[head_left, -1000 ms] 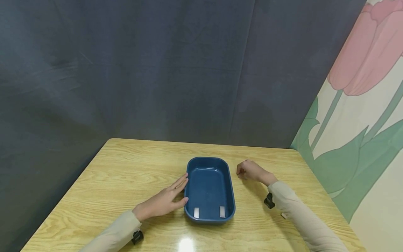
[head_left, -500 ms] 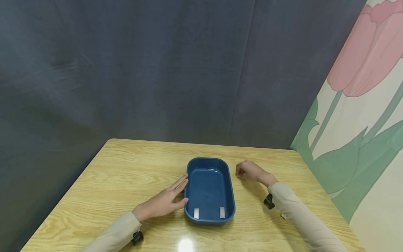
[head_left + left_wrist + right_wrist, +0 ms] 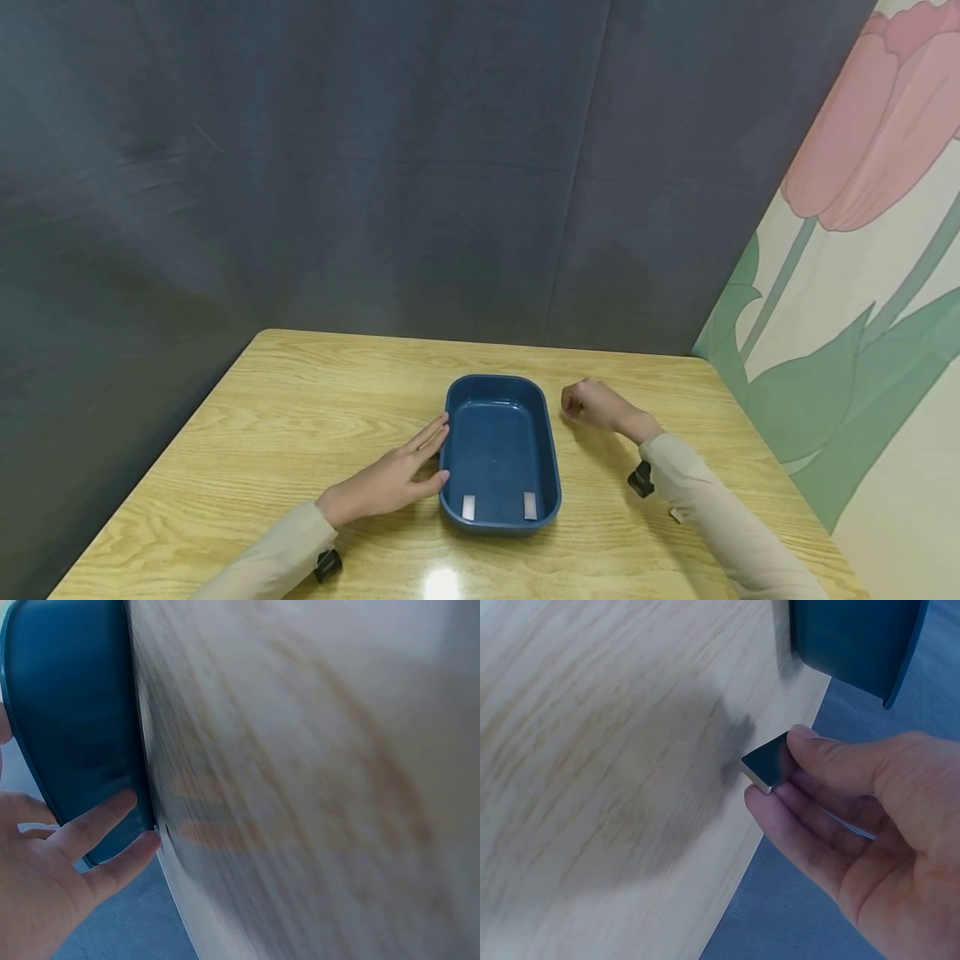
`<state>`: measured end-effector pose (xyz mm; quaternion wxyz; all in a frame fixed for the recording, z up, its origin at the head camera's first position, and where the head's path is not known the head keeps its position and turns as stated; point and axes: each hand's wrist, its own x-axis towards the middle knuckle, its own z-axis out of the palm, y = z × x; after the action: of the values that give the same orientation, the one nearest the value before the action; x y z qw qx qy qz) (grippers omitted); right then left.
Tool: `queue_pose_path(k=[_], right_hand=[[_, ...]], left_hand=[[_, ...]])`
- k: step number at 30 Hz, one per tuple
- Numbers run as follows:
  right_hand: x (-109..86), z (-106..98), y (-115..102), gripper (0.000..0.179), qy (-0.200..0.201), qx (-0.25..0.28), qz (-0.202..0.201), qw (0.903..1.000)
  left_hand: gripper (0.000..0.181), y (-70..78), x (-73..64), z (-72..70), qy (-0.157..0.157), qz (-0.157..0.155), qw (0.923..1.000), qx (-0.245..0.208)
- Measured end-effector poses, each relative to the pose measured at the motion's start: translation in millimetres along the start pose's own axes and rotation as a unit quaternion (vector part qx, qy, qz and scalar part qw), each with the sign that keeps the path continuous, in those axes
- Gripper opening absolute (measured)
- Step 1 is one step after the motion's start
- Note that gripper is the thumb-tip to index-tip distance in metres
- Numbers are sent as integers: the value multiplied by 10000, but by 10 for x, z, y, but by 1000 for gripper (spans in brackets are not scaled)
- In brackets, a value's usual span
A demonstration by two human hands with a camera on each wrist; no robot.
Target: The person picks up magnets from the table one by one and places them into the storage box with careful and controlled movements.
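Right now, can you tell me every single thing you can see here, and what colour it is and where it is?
Tray: one, dark blue, middle of the table, between the two hands.
Strips: two, pale grey, inside the tray at its near end.
Flat square piece: one, dark and shiny, pinched in the right hand.
Table: one, light wood grain, under everything.
Curtain: one, dark grey-blue, behind the table.
Wall picture: one, pink tulip with green leaves, on the right.
Left hand: one, straight fingers touching the tray's left side.
Right hand: one, curled, right of the tray, above the table.
Sleeves: two, beige.
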<state>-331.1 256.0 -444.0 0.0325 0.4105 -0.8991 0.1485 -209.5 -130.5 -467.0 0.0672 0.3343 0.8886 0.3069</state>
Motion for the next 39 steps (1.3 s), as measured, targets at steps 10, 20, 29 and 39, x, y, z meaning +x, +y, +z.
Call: queue_pose_path(k=[10,20,29,39], right_hand=[[29,-75,-56,9,48,-19,16,10000],[36,-109,-106,16,180,-29,-35,9998],[73,-130,-160,19,191,19,63,9998],[108,-191,-245,20,290,45,-126,9995]], left_hand=[[71,-9,5,3,-3,-21,10000,11],[71,5,7,1,0,-39,10000,-32],[71,-3,0,15,42,25,10000,-6],[72,-5,3,8,2,-2,10000,9]])
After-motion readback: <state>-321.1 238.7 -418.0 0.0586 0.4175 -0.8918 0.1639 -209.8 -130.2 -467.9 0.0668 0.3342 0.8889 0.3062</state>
